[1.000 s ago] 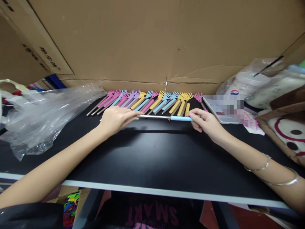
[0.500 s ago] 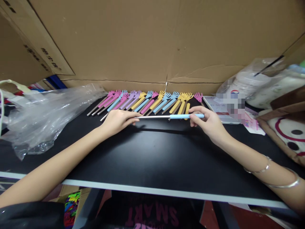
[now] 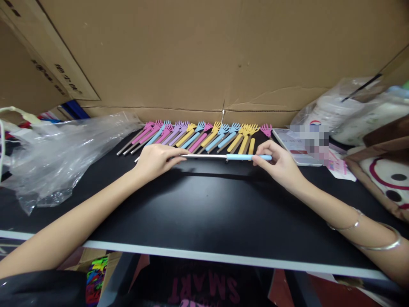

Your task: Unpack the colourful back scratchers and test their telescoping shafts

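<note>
A back scratcher (image 3: 240, 157) with a light blue handle and a thin metal rod is held level above the black table. My left hand (image 3: 157, 161) pinches the rod's left end, and whatever lies inside those fingers is hidden. At the other end, the thumb and fingers of my right hand (image 3: 278, 165) close on the blue handle, whose tip sticks out past them. Just behind both hands lies a slanted row of back scratchers (image 3: 217, 142) in pink, blue, purple and yellow, their claw heads toward the cardboard.
Brown cardboard (image 3: 191, 55) walls the back. A clear plastic bag (image 3: 60, 157) lies at left. On the right are a phone-like flat device (image 3: 283, 143), a bagged white tub (image 3: 332, 111) and a brown plush-like item (image 3: 361, 160). The table's pale front edge (image 3: 204, 259) runs below.
My right hand and the blue handle have shifted very slightly left. My left hand stays almost where it was, still pinching the rod.
</note>
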`<action>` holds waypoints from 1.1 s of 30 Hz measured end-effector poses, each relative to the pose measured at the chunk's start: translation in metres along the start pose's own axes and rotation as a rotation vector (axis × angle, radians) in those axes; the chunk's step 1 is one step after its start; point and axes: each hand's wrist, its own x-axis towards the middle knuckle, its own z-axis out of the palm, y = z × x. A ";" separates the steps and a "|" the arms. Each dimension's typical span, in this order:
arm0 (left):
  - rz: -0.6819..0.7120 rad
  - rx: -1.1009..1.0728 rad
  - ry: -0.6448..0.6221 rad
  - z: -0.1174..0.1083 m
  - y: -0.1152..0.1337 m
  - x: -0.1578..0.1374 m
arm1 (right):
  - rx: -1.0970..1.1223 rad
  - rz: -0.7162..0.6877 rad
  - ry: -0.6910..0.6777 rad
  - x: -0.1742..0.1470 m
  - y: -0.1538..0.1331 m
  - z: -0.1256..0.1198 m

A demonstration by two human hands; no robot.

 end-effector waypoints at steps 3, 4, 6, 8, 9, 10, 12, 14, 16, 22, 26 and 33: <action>0.043 0.026 0.048 -0.001 0.001 0.000 | -0.006 -0.003 -0.034 -0.001 -0.002 0.000; 0.061 0.042 0.067 -0.001 0.001 0.000 | 0.002 0.009 -0.047 -0.001 -0.003 0.000; 0.091 0.083 0.096 -0.002 0.002 0.000 | 0.023 0.040 -0.069 -0.001 -0.004 0.001; 0.109 0.116 0.113 -0.003 0.003 0.001 | 0.047 0.073 -0.083 -0.002 -0.004 0.001; 0.113 0.125 0.113 -0.004 0.004 0.001 | 0.058 0.088 -0.087 -0.002 -0.005 0.001; 0.113 0.128 0.108 -0.005 0.005 0.001 | 0.067 0.104 -0.088 -0.002 -0.005 0.002; 0.106 0.124 0.095 -0.006 0.006 0.002 | 0.076 0.129 -0.092 -0.003 -0.006 0.003; 0.098 0.119 0.083 -0.006 0.007 0.003 | 0.079 0.138 -0.095 -0.003 -0.006 0.004; 0.092 0.122 0.078 -0.006 0.007 0.003 | 0.084 0.134 -0.100 -0.003 -0.006 0.005; 0.100 0.122 0.075 -0.003 0.007 0.002 | 0.091 0.117 -0.079 -0.002 -0.001 0.005; 0.109 0.106 0.077 -0.003 0.007 0.002 | 0.050 0.079 -0.047 -0.001 0.001 0.004; 0.107 0.100 0.058 -0.004 0.007 0.003 | 0.009 0.012 -0.049 -0.001 0.001 0.005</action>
